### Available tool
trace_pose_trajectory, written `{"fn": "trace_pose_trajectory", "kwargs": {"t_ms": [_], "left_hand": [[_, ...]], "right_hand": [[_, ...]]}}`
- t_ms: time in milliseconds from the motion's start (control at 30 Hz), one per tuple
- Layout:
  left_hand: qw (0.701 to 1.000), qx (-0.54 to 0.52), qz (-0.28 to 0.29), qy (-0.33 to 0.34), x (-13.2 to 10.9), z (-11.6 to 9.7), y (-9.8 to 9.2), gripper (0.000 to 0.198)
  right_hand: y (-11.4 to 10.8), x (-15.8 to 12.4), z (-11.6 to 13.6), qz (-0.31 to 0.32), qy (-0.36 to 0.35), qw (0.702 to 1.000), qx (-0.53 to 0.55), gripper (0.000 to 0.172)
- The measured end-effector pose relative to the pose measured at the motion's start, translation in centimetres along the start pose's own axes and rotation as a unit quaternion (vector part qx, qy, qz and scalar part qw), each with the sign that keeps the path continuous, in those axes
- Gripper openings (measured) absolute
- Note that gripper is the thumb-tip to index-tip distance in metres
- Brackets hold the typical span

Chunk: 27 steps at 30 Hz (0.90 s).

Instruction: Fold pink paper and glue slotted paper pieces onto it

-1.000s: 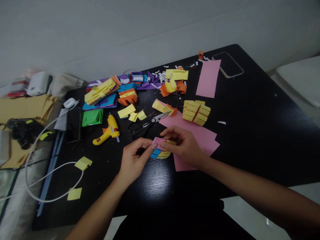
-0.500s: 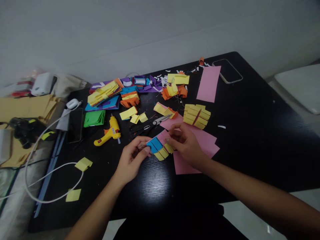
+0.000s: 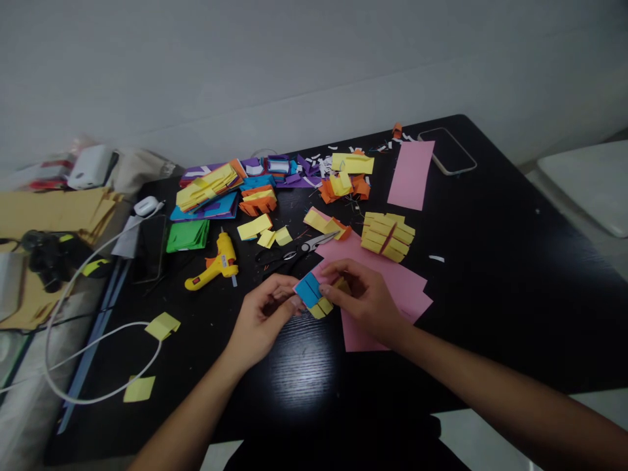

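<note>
Between both hands, above the table's front half, is a small paper piece point(image 3: 309, 290) with blue, pink and yellow parts; slits run across its blue and yellow flaps. My left hand point(image 3: 267, 314) pinches its left end between thumb and fingers. My right hand point(image 3: 360, 297) is closed on the other end, its thumb at the edge of the blue part, and hides much of the pink and yellow. Pink paper sheets point(image 3: 387, 281) lie beneath and beside my right hand. Just beyond the hands rest scissors point(image 3: 309, 246) with dark handles and a slitted yellow paper piece point(image 3: 387, 235).
A yellow glue gun point(image 3: 223, 256) and green paper point(image 3: 188, 235) lie to the left. Stacks of coloured paper point(image 3: 210, 186) and scraps line the back. A white cable point(image 3: 49, 347) loops at the left edge. A phone-shaped frame point(image 3: 449, 152) and pink strip point(image 3: 411, 175) lie back right.
My right hand has shifted slightly along the paper piece, so its pink part is now mostly covered. The piece has tilted a little. The whole view has moved slightly.
</note>
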<state>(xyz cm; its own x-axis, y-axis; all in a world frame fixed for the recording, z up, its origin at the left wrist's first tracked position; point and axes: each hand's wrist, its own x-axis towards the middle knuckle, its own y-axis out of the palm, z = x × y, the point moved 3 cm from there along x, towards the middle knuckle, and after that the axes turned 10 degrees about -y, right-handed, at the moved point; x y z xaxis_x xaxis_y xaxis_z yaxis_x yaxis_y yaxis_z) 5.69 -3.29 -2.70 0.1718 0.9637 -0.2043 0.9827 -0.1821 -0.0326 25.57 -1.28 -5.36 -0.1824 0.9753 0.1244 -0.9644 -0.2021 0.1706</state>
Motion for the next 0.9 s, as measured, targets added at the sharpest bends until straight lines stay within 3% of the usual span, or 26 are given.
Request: {"fn": "trace_pose_trajectory", "kwargs": {"t_ms": [300, 500, 633, 700, 767, 833, 900], "left_hand": [[1.000, -0.001, 0.021, -0.005, -0.2, 0.3, 0.5, 0.016], [0.999, 0.034, 0.003, 0.005, -0.1, 0.3, 0.7, 0.015], [0.995, 0.094, 0.000, 0.015, -0.1, -0.2, 0.3, 0.019], [0.987, 0.152, -0.038, 0.033, -0.1, -0.8, -1.4, 0.023], [0.964, 0.214, -0.147, 0.051, -0.1, -1.5, -4.5, 0.025], [0.919, 0.295, -0.257, 0.052, -0.1, -2.0, -8.2, 0.023], [0.859, 0.433, -0.275, 0.003, 0.1, -1.8, -11.0, 0.035]], "right_hand": [[0.2, -0.1, 0.6, 0.038, -0.068, 0.995, -0.054, 0.003], [0.4, -0.4, 0.8, 0.078, -0.066, 0.994, -0.039, 0.029], [0.4, -0.2, 0.4, 0.061, -0.041, 0.997, 0.001, 0.026], [0.3, 0.0, 0.1, 0.044, -0.007, 0.998, 0.045, 0.026], [0.0, 0.3, -0.1, 0.021, 0.022, 0.996, 0.087, 0.027], [-0.3, 0.7, -0.2, -0.005, 0.041, 0.993, 0.111, 0.029], [-0.6, 1.0, -0.1, -0.029, 0.048, 0.992, 0.112, 0.030]]}}
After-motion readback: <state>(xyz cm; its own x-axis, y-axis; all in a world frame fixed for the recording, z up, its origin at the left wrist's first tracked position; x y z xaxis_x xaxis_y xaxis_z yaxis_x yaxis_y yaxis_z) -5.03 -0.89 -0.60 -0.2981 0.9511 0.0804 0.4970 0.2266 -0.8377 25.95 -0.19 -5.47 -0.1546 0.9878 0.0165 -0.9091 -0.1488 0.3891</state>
